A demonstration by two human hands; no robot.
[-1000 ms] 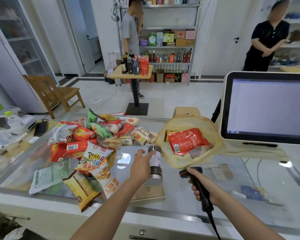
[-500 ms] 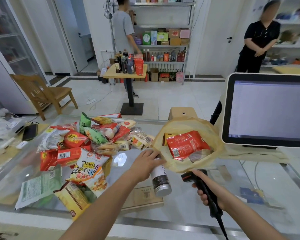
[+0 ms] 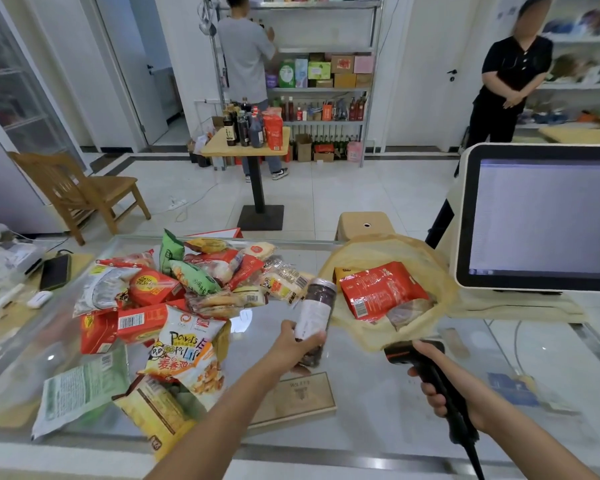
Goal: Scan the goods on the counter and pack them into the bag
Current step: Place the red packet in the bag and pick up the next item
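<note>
L hand curled round jar, tilted lid-first toward bag, prob. to drop it in; R hand fist-grips scanner near tabletop front edge, ready for next scan.

A wooden chair stands near a bottle-laden table.

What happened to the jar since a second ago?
The left hand, already round the jar, lifted it off the counter and tipped it toward the bag. The right hand kept holding the scanner. The snacks and the bag stayed put.
</note>
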